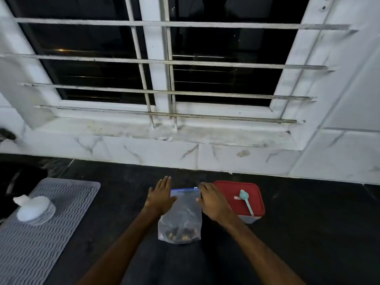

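Risks, my read: on the slick dark counter (287, 233) the zip bag (183, 210), centre-bottom of frame, could skid under a hard tug into the red-lidded box (232, 189) just right of it. L hand (160, 197) lies flat, fingers straight, pressing the bag's left edge. R hand (213, 202) has fingers curled at the top-right corner, apparently pinching. A bump could tip the teal spoon (245, 200) off the lid. If the slider (195, 188) stops short, contents may spill. Bag: clear, thin, crinkly, mostly empty; dark & tan bits heaped at the near end.
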The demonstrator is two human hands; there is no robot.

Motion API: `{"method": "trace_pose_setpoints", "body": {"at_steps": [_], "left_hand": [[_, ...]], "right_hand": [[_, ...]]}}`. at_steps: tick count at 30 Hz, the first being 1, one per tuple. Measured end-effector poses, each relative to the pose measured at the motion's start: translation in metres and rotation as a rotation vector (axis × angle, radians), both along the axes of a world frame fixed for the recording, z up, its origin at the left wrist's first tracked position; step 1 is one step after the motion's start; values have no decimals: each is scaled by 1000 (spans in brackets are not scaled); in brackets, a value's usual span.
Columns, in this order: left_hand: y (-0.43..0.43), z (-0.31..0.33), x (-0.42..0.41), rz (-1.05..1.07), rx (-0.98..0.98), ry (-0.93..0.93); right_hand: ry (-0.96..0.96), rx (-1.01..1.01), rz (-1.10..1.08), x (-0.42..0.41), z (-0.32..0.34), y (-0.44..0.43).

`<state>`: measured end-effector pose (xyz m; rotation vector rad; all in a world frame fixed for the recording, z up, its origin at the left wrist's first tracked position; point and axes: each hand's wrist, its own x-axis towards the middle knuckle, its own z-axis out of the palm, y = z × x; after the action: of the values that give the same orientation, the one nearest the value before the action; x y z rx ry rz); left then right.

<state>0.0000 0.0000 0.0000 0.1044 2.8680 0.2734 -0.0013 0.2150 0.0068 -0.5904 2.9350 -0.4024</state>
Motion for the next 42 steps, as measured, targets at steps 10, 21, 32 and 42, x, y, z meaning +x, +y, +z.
{"method": "trace_pose_setpoints", "body": {"at_steps": [10,21,32,42], "left_hand": [[-28,-36,7,109,64,-37],[-28,-64,-69,22,122,-118],[-33,-65,-101,13,397,-458],[-35,15,-72,63,1077,-432]], "right_hand": [[-230,-37,-191,-59,-24,-36],[-271,148,7,-85,-68,-58],[96,-11,129,-71,-71,-57],[246,-817,139,-26,-26,-60]]}}
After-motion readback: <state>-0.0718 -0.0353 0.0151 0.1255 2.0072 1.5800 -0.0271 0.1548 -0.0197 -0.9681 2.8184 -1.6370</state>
